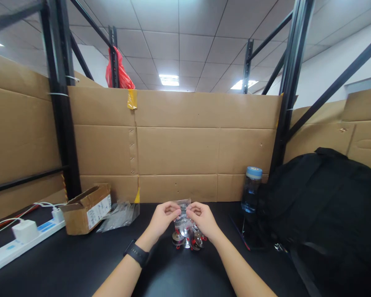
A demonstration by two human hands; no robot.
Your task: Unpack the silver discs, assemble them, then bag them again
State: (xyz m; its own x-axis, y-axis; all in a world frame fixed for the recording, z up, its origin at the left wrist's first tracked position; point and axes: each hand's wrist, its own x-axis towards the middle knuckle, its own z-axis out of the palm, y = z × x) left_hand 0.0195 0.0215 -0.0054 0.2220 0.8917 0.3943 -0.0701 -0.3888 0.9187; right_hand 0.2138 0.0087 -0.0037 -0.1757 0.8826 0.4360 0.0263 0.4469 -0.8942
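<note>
A small clear plastic bag (183, 203) stands at the middle of the black table, pinched near its top between both hands. My left hand (165, 216) has thumb and fingers closed on its left edge. On the opposite edge, my right hand (202, 218) holds it in a similar pinch. Shiny round metal pieces with small red parts (186, 236) show below the hands, in or against the bag; which of them lie inside is unclear. A dark watch is on the left wrist.
An open cardboard box (88, 210), flat clear bags (120, 215) and a white power strip (46, 234) lie left. At right are a blue-capped bottle (252, 189), a dark phone-like slab (247, 233) and a black backpack (324, 214). Cardboard walls (177, 150) stand behind.
</note>
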